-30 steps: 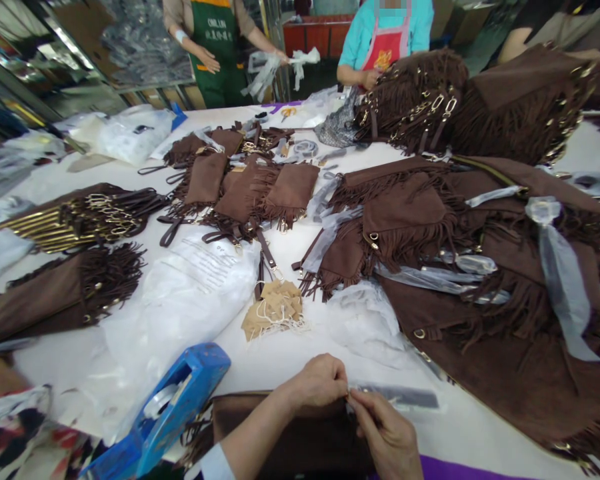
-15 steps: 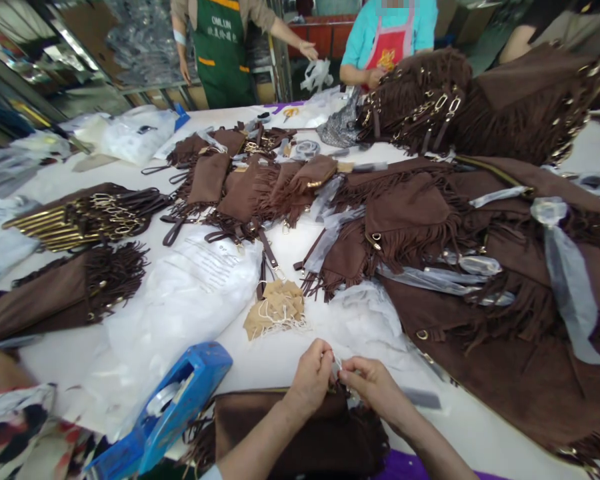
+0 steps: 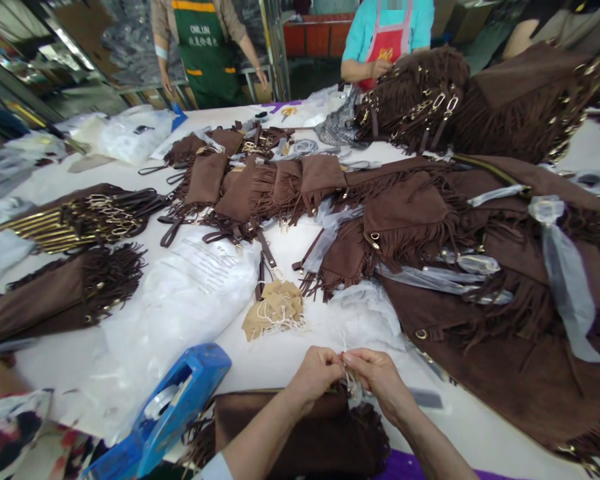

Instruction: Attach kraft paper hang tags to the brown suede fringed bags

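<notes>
Both hands (image 3: 345, 373) — apparently pinched on string (image 3: 344, 347)

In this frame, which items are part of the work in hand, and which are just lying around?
In hand:
- left hand and right hand, pinching a thin white string
- brown fringed bag beneath them

Lying about:
- blue tape dispenser
- pile of tan tags
- plastic bags
- heap of brown fringed bags
- straps with gold clasps

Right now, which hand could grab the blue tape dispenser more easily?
Probably the left hand: the blue tape dispenser lies on its side of the table, while the right hand would have to cross over.
</notes>
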### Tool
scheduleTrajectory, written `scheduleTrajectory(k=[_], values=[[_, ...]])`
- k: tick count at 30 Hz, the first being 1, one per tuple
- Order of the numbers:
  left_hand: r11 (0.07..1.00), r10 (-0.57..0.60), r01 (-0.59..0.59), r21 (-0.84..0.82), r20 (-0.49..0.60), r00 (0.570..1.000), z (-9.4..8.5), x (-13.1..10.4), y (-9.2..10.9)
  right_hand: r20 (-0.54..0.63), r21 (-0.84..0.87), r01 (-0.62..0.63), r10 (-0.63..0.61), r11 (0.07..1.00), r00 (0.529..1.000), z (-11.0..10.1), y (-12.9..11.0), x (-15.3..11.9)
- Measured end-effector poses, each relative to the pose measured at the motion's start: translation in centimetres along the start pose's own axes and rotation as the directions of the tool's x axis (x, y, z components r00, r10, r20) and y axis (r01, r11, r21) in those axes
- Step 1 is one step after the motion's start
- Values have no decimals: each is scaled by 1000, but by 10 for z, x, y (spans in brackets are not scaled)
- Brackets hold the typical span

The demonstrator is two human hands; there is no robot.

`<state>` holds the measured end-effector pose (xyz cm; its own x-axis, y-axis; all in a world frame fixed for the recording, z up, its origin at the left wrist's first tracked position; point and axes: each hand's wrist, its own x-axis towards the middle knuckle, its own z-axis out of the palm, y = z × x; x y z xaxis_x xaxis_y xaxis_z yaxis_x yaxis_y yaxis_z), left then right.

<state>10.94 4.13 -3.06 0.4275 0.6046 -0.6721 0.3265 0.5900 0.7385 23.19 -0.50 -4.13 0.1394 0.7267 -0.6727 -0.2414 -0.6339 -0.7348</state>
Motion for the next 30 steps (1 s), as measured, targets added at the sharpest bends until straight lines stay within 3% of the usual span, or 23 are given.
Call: scheduleTrajectory(k=[9,13,16,19,22,27,30], values=[[1000,7,-6,22,-60,998,-1,-1,-4,29,-56,35,-33,998,999,-2,10,-2],[999,33,-35,-12,-110,993,-1,-3,-4,46,-148,125,-120,981,992,-3,9,-4],[994,43,-51,-93,-88,995,-4,-4,-1,77,-233,222,-209,947,975,-12,7,-7],[981,36,-37,-190,-9,999,-10,-3,1,219,-405,430,-372,807,902,-25,11,-8],[968,37,-19,-251,67,997,-14,-1,2,365,-584,546,-406,601,837,-33,18,-5],[949,56,-10,-316,136,989,-18,2,0,399,-801,495,-315,336,861,-25,13,2],[929,75,-22,-369,128,989,-22,3,-3,413,-819,488,-279,301,867,-28,1,4]])
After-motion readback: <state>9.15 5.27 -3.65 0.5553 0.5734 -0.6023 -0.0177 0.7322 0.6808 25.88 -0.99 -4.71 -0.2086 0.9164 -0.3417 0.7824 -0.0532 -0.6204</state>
